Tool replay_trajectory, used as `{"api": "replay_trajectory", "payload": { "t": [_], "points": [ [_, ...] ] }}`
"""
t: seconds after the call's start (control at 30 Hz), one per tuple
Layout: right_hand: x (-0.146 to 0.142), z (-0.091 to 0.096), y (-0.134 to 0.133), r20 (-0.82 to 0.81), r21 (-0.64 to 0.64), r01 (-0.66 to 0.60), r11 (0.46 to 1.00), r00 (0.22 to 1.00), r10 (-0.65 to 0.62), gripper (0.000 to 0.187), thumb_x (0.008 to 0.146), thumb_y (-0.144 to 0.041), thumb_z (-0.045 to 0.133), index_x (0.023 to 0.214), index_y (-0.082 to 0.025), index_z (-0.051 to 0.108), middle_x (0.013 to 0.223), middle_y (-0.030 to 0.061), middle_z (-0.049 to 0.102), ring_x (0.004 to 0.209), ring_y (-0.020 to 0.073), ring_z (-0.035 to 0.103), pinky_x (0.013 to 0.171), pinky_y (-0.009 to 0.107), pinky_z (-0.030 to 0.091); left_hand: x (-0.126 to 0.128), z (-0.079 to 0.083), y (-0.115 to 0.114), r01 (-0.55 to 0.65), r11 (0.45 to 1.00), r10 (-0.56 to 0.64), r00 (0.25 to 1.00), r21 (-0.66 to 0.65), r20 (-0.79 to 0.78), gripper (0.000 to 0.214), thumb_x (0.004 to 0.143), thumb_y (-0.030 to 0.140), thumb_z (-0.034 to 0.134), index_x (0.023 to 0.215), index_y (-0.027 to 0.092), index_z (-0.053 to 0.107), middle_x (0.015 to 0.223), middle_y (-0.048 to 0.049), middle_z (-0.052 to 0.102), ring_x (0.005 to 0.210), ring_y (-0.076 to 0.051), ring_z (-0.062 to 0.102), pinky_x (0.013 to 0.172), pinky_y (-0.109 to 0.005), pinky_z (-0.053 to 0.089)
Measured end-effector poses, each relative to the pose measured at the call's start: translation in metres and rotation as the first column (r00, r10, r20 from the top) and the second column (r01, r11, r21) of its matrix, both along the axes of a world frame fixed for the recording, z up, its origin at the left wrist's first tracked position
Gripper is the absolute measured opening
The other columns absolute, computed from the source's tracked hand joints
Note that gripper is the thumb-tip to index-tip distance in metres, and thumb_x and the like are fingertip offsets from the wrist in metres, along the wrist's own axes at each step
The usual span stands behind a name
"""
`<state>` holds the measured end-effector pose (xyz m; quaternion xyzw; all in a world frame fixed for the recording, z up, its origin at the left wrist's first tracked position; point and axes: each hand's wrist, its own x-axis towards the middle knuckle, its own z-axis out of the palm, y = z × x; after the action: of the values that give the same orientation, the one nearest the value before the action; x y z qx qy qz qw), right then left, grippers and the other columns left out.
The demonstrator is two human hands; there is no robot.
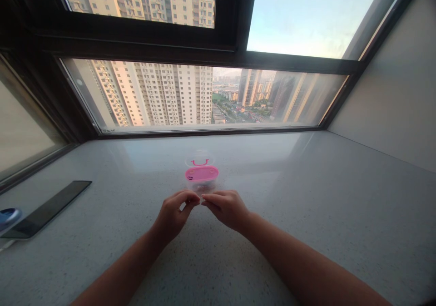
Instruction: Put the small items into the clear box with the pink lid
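A small clear plastic box with a pink lid (201,174) and a pink handle stands upright on the pale stone sill (306,197). Just in front of it, my left hand (175,213) and my right hand (226,206) meet fingertip to fingertip. Thumbs and forefingers of both pinch something tiny between them at the middle; it is too small to make out. Both hands hover close to the box without touching it.
A flat dark rectangular slab (47,208) lies on the sill at the left, with a blue and white object (8,216) beside it at the frame's edge. A large window (204,92) runs along the back. A wall (391,92) closes the right side.
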<state>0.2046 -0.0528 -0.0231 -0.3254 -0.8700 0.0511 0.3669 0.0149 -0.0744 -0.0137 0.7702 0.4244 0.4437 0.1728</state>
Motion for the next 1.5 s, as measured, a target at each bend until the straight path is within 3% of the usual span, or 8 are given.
{"api": "replay_trajectory", "payload": {
  "t": [0.4,0.77,1.03,1.33,1.5],
  "points": [
    [0.0,0.001,0.0,0.049,-0.001,-0.021,1.0,0.999,0.021,0.022,0.087,-0.029,0.047,0.095,-0.023,0.066,0.08,0.0024,0.068,0.065,0.0112,0.061,0.059,0.02,0.037,0.002,-0.009,0.002,0.01,0.983,0.015,0.991,-0.182,0.135,0.013,0.077,0.025,0.06,0.086,0.017,0.059,0.079,-0.0017,0.067,0.075,-0.014,0.063,0.072,-0.024,0.051],
    [-0.001,0.004,-0.002,0.113,0.029,0.0,1.0,0.994,-0.004,0.02,0.087,-0.027,0.046,0.092,-0.021,0.065,0.074,0.0016,0.067,0.06,0.0102,0.058,0.056,0.021,0.032,0.003,0.002,0.001,0.1,0.995,-0.099,0.994,-0.017,0.054,0.013,0.078,0.019,0.058,0.088,0.018,0.066,0.084,-0.0049,0.066,0.079,-0.015,0.06,0.073,-0.024,0.049],
    [0.0,0.006,-0.002,0.101,0.034,-0.01,0.999,0.995,0.006,0.019,0.085,-0.026,0.048,0.089,-0.02,0.066,0.073,0.0021,0.067,0.057,0.0093,0.056,0.055,0.021,0.033,0.003,0.002,0.002,0.061,0.997,-0.06,0.998,-0.046,0.014,0.012,0.08,0.023,0.055,0.083,0.017,0.065,0.08,-0.0049,0.064,0.075,-0.014,0.058,0.071,-0.025,0.046],
    [0.0,0.004,-0.002,-0.012,-0.061,-0.053,0.997,0.999,0.053,0.017,0.083,-0.024,0.051,0.086,-0.017,0.066,0.069,0.0026,0.065,0.054,0.0081,0.053,0.057,0.019,0.038,0.006,0.001,0.004,0.066,0.995,-0.064,0.998,-0.069,0.029,0.013,0.081,0.024,0.053,0.082,0.016,0.063,0.078,-0.004,0.063,0.073,-0.014,0.057,0.069,-0.024,0.045],
    [0.013,0.019,0.007,-0.03,-0.071,0.052,0.996,0.998,-0.054,0.018,0.081,-0.026,0.051,0.085,-0.016,0.066,0.066,0.0018,0.063,0.053,0.008,0.051,0.057,0.019,0.038,0.001,-0.005,0.011,0.004,0.995,0.001,0.999,-0.101,0.051,0.022,0.078,0.029,0.056,0.096,0.017,0.059,0.079,-0.0021,0.064,0.067,-0.012,0.055,0.064,-0.022,0.044]
  ]
}}
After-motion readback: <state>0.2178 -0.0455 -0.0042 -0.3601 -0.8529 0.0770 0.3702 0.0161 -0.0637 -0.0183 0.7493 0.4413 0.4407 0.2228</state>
